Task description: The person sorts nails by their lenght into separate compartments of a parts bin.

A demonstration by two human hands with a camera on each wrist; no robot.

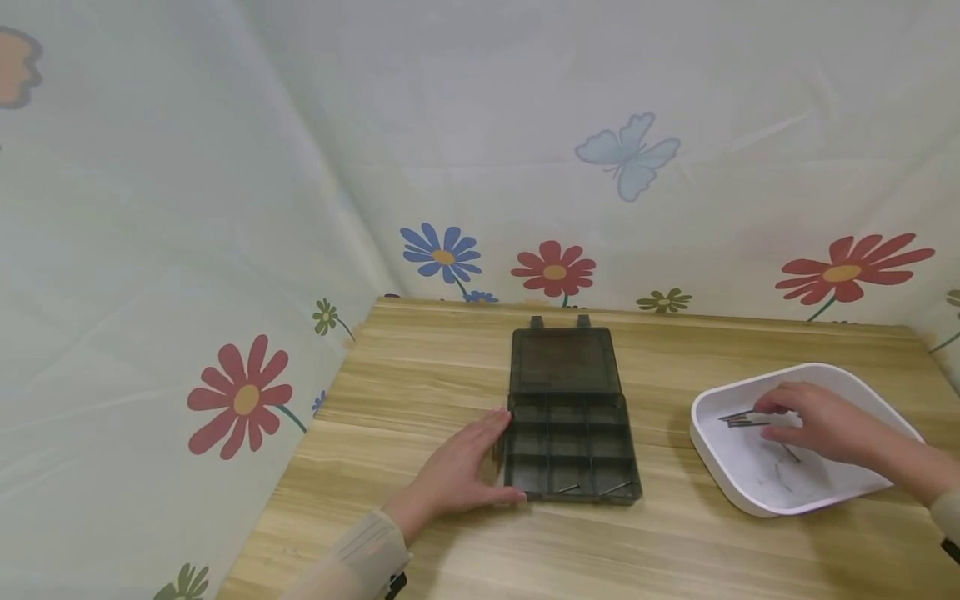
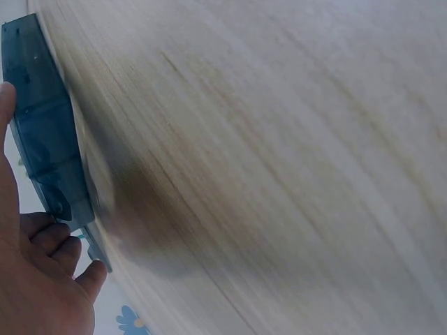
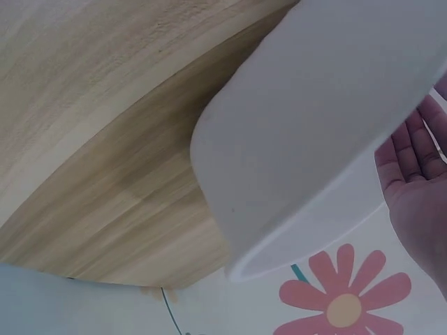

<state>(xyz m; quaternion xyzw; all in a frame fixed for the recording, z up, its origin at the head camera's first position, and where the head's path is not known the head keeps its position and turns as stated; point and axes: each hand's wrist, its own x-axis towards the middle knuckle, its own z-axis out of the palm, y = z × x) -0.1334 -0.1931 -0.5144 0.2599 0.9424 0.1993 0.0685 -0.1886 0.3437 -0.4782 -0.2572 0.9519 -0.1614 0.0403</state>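
A dark see-through compartment box (image 1: pixel 570 442) lies on the table with its lid (image 1: pixel 564 360) folded back. Thin metal pins (image 1: pixel 568 487) lie in its front middle and front right compartments. My left hand (image 1: pixel 461 471) rests along the box's left side, fingers extended and thumb at the front corner; the left wrist view shows the fingertips at the box wall. Inside a white tray (image 1: pixel 731 483), my right hand (image 1: pixel 825 421) has thumb and forefinger beside several thin metal pieces (image 1: pixel 741 419). Whether it pinches them is unclear; the right wrist view hides the fingertips behind the tray wall.
The wooden table (image 1: pixel 405 367) carries the box near its middle and the tray to the right. A pale curtain (image 1: pixel 480 150) printed with flowers and a butterfly hangs behind the table's back edge and along the left side. More thin pieces lie on the tray's floor.
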